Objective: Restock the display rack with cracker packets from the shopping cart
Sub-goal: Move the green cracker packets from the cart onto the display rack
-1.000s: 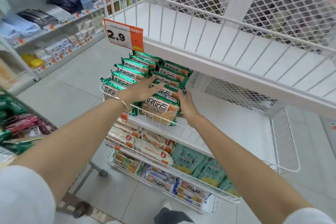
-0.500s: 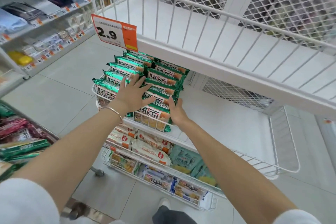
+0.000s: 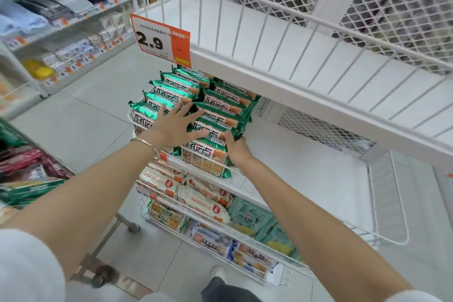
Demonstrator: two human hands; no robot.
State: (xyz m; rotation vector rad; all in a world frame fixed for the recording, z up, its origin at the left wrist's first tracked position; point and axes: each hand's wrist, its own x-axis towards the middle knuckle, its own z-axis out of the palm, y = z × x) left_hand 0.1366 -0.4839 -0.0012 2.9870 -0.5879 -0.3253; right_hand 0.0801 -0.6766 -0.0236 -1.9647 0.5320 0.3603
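Shop aisle w/ pale tiled floor; stocked store shelves run along the far left, blurred. Centre & right stands a white wire display rack w/ several tiers & a mesh back panel. An orange-and-white price sign reading 2.9 is clipped at the top tier's left front corner. Green foil cracker packets sit at the left end of the mid tier in two rows side by side, each packet overlapping the one behind it, the front ones up against the wire rail. Left hand lies flat on top of them, palm down, fingers straight & spread wide across both rows, w/ a thin gold bangle on that wrist. Right hand is at the right end of the right row's front packets, thumb on top & fingers curled round the end, gripping it. Next tier down holds cream snack bags; the btm wire basket holds teal packs & blue-and-white packs. Shopping cart is at lower left, metal frame & a wheel showing, w/ spare green packets & red packets piled in it, blurred. Both forearms are bare, w/ white sleeves at the elbows. One pale shoe shows on the floor btw the arms.
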